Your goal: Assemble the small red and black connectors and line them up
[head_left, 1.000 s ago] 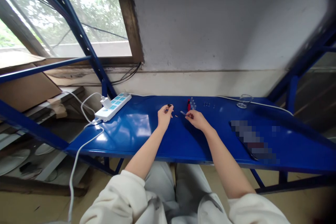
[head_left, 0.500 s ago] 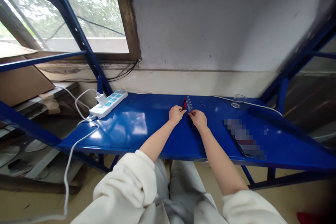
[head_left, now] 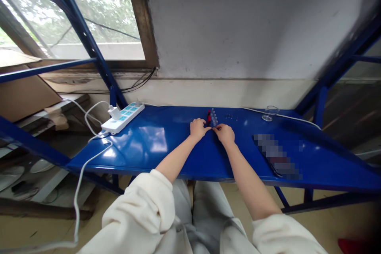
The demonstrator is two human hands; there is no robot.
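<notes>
A slim red-and-black object (head_left: 209,118) lies on the blue table, its exact kind too small to make out. Close along its right side runs a row of clear plastic pieces (head_left: 214,117). My left hand (head_left: 197,129) is at the near left of the red-and-black object, thumb stretched out and apart from the fingers, with nothing visible between them. At the near end of the clear row, my right hand (head_left: 225,133) has its fingertips pinched together. Whatever they hold there is too small to name.
Several tiny clear bits (head_left: 229,116) lie right of the row. Farther right are a clear round cup (head_left: 268,116) and a pixelated flat dark object (head_left: 275,156). A white power strip (head_left: 123,118) with a plug and cable sits at the left. Blue posts (head_left: 320,103) frame the table (head_left: 175,158).
My left hand has shifted slightly left, and its thumb and fingers have parted beside the red-and-black object. My right hand stays nearly in place.
</notes>
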